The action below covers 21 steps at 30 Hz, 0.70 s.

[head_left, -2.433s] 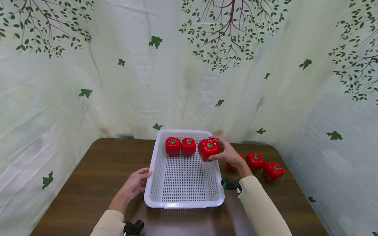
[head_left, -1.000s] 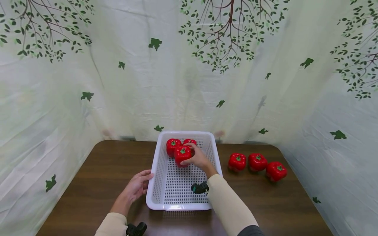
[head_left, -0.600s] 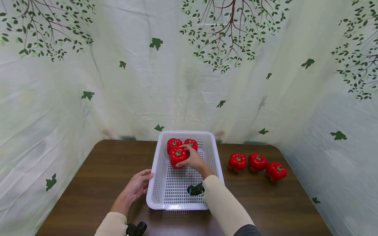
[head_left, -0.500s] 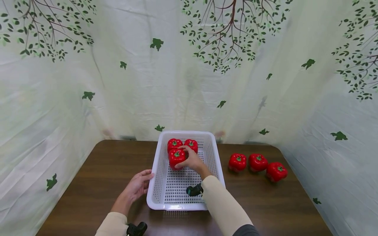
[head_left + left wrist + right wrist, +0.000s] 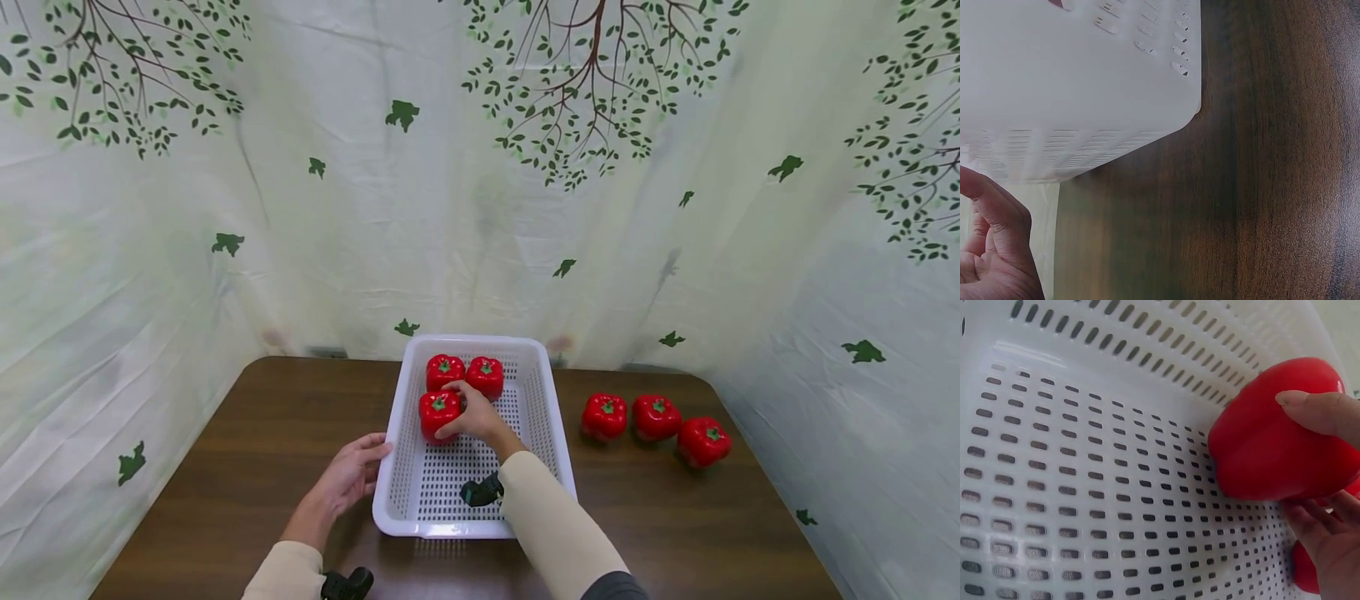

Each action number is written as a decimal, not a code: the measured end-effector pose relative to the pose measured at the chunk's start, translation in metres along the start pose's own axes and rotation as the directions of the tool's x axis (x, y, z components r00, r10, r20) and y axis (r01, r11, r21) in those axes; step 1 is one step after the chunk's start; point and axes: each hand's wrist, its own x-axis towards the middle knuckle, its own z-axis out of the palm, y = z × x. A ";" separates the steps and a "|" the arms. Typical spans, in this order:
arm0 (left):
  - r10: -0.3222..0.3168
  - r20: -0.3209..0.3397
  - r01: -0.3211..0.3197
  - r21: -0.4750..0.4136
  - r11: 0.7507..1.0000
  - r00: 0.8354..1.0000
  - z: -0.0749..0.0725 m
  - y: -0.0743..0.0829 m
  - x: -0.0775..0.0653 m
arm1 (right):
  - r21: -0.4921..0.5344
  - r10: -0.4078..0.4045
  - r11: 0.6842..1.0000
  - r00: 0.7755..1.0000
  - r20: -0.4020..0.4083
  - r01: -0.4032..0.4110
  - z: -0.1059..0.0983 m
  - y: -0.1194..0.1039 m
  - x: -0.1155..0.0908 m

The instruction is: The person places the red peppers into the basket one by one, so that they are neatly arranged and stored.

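Note:
My right hand [image 5: 480,417] grips a red bell pepper [image 5: 437,417] between thumb and fingers, low inside the left part of a white perforated plastic basket [image 5: 450,528]. In the right wrist view, the thumb lies on the side of this pepper [image 5: 1279,434], close over the basket floor [image 5: 1085,506]. Two more red peppers sit behind it in the basket, one at the left [image 5: 444,371] and one at the right [image 5: 485,377]. My left hand [image 5: 348,475] holds the basket's left rim; the left wrist view shows its bent fingers [image 5: 997,219] beside the basket wall.
To the right of the basket, three red peppers stand in a slanting row on the brown wooden table [image 5: 225,467]: the left pepper [image 5: 604,417], the middle pepper [image 5: 656,417] and the right pepper [image 5: 703,442]. A leaf-patterned curtain [image 5: 480,208] encloses the back and sides.
My right hand has carried the pepper from the basket's right side leftward, then down and toward me, in front of the left rear pepper. My left hand has stayed at the rim.

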 end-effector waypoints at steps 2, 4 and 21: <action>0.001 0.004 -0.001 0.004 1.000 1.000 0.000 0.000 0.000 | -0.005 -0.002 1.000 1.000 -0.003 0.002 0.002 0.000 0.002; 0.001 -0.001 -0.001 0.004 1.000 1.000 0.000 0.000 0.000 | -0.018 -0.007 1.000 1.000 -0.008 0.007 0.004 0.000 0.003; 0.005 0.074 -0.004 -0.014 1.000 0.997 0.000 0.001 0.001 | -0.116 -0.051 0.992 0.998 0.026 0.054 -0.005 -0.007 -0.003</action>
